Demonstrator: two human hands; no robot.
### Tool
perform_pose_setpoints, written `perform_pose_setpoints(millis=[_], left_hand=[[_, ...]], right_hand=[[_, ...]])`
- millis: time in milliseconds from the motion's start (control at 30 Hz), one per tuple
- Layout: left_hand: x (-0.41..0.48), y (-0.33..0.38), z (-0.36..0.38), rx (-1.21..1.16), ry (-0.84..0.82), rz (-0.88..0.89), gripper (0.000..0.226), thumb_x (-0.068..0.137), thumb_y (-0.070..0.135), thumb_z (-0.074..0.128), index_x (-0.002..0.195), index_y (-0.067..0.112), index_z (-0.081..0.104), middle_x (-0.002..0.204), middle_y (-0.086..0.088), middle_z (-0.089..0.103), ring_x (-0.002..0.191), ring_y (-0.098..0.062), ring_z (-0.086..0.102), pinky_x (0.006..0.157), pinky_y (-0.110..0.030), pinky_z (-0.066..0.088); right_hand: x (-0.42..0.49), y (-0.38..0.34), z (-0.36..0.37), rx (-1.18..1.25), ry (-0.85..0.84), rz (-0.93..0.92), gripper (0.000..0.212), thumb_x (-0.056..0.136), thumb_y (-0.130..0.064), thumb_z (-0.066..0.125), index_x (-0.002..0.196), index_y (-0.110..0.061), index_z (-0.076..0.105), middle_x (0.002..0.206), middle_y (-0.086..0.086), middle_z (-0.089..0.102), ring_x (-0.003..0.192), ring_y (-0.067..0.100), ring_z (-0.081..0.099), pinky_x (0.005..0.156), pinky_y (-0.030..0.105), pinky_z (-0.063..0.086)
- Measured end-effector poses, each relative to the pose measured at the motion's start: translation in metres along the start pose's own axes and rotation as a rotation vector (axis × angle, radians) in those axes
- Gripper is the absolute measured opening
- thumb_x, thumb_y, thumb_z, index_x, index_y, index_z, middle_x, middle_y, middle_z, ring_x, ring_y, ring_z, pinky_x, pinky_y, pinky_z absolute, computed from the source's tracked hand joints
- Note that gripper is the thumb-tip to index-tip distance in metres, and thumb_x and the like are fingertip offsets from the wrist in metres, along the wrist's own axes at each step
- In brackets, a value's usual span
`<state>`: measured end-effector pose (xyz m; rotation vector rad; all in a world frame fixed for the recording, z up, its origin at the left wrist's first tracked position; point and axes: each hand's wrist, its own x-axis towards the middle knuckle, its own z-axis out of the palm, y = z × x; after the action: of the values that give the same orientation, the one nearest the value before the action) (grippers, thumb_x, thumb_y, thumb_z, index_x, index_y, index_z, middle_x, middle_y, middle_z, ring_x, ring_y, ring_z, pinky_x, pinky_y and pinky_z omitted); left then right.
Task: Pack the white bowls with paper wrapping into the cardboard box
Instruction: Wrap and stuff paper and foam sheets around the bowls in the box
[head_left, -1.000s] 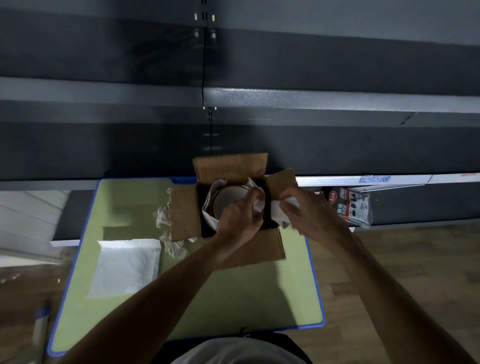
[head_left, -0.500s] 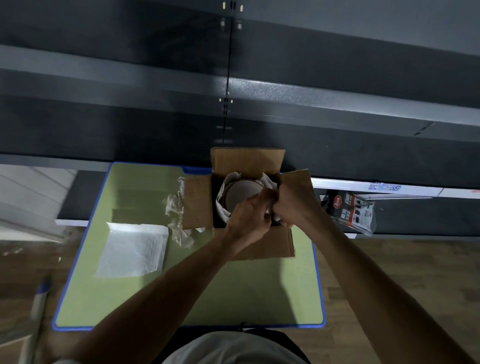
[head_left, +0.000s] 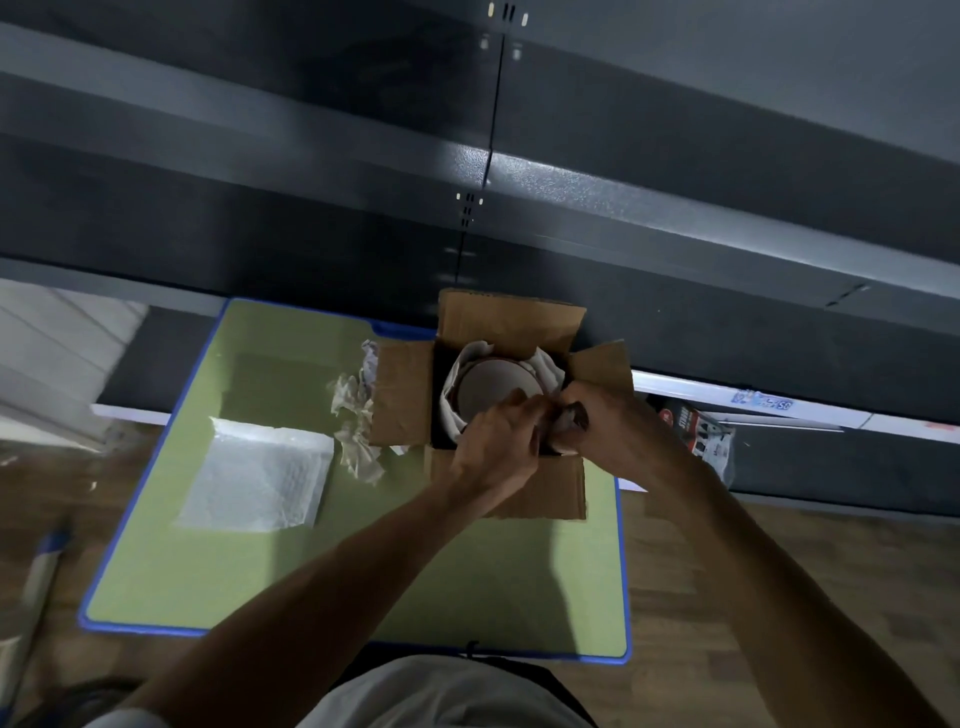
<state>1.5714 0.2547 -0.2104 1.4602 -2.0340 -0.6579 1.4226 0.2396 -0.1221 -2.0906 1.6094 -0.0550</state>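
Head view, cardboard box (head_left: 402, 400) (flaps open), bowl (head_left: 496, 387) inside, paper wrapping (head_left: 553, 371) around

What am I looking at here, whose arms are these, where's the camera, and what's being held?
No machine here: these are a person's two bare arms, filmed by a camera worn on their head, looking forward and down. There is only this one view. On a green mat sits an open cardboard box with a white bowl inside, lined with paper wrapping. The left hand and right hand meet at the box's near right side, both apparently gripping that paper and tucking it round the bowl. Left of the box lie crumpled paper and a flat sheet of bubble wrap.
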Motion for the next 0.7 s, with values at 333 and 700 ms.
perform_pose_setpoints(millis=[333, 700], left_hand=[[-0.002, 0.001, -0.002, 0.028, -0.024, -0.001, 0.028, 0.095, 0.023, 0.050, 0.120, 0.024, 0.062, 0.105, -0.004, 0.059, 0.076, -0.021, 0.064, 0.061, -0.029, 0.053], [-0.002, 0.005, -0.005, 0.048, -0.021, 0.006, 0.021, 0.094, 0.029, 0.050, 0.106, 0.022, 0.066, 0.103, -0.001, 0.060, 0.073, -0.015, 0.062, 0.057, -0.023, 0.046]], right_hand=[[0.004, 0.016, 0.017, -0.048, 0.043, -0.123, 0.028, 0.077, -0.028, 0.078, 0.101, -0.019, 0.068, 0.088, -0.002, 0.068, 0.076, 0.015, 0.062, 0.064, 0.030, 0.050], [0.005, 0.023, 0.018, -0.287, 0.090, -0.092, 0.007, 0.077, -0.022, 0.074, 0.083, -0.024, 0.069, 0.083, 0.001, 0.066, 0.079, 0.025, 0.060, 0.055, 0.026, 0.034]])
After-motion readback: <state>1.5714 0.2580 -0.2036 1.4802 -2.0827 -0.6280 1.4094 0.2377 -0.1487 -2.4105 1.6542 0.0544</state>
